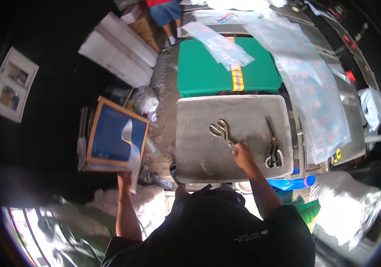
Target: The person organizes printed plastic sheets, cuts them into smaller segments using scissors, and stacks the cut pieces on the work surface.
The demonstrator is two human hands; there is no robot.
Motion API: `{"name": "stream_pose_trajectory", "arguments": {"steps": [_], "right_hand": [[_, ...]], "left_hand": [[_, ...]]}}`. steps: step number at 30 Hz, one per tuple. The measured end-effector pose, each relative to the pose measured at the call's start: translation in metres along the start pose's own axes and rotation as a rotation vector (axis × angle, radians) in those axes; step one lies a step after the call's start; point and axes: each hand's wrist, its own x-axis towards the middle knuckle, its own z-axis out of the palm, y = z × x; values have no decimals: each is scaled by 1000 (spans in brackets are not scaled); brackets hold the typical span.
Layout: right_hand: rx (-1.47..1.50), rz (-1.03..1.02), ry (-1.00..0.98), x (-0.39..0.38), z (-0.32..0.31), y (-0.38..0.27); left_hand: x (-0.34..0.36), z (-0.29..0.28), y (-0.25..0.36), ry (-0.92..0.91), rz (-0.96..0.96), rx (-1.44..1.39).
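In front of me is a grey board (pixel 195 153) with a pale rim. Over it, my right hand (pixel 244 157) is closed round the blade end of metal scissors (pixel 221 131); their looped handles point away from me, up and left. To the right, black-handled scissors (pixel 272 153) lie on the board with their points toward the far side. Off to the left, my left hand (pixel 124 180) is closed on a long, curling white strip (pixel 133 158). The strip rises in front of a wooden-framed blue screen (pixel 108 133) and partly covers it.
Beyond the board lies a green padded surface (pixel 203 80) with an orange-and-silver stripe and printed plastic film (pixel 221 49) across it. More translucent film (pixel 315 98) runs down the right. Large white cartons (pixel 119 51) stand far left. Another person (pixel 167 18) stands at the back.
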Motion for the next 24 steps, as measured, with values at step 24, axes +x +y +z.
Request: {"name": "stream_pose_trajectory", "arguments": {"steps": [24], "right_hand": [[-609,640,673,26,36,-81]], "left_hand": [[303,28,-98,-868,307,475]]}}
